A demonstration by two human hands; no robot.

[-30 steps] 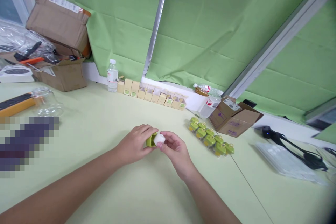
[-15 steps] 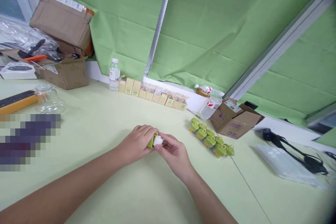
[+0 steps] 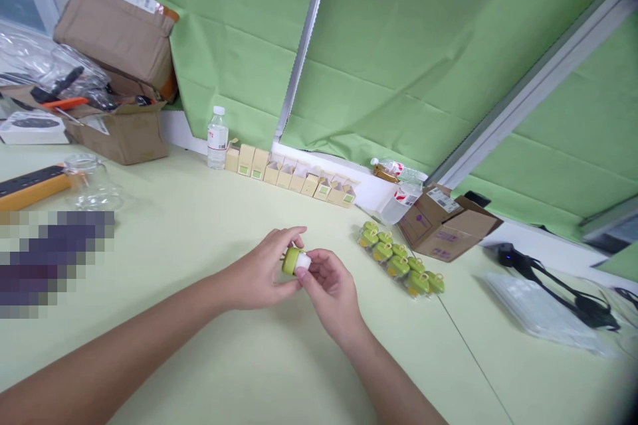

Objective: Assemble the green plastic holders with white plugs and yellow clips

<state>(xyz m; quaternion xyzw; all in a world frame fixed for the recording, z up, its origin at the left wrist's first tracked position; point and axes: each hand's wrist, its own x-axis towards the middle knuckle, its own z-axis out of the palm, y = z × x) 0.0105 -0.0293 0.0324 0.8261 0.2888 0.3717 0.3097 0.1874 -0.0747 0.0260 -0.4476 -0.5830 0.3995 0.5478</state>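
Just above the table, in the middle of the view, is a small green-and-white container (image 3: pixel 290 261), lying sideways. Its white end (image 3: pixel 302 263) is pinched between the thumb and fingers of my right hand (image 3: pixel 331 285). My left hand (image 3: pixel 259 269) curves around the green end with its fingers apart; it may touch the container lightly, but does not close on it. To the right stands a group of small green-lidded containers (image 3: pixel 399 265) with loops on their lids and clear bodies.
Small tan cartons (image 3: pixel 284 176), several with flaps up, line the wall beside an upright water bottle (image 3: pixel 217 138). Other bottles (image 3: pixel 399 202) lie near an open cardboard box (image 3: pixel 441 229). A glass jar (image 3: pixel 92 186) and power strip (image 3: pixel 34 187) are left; a plastic pack (image 3: pixel 533 312) lies right.
My left hand has loosened from the green end, its fingers lifting and spreading, so more of the container shows. My right hand keeps its pinch on the white end.
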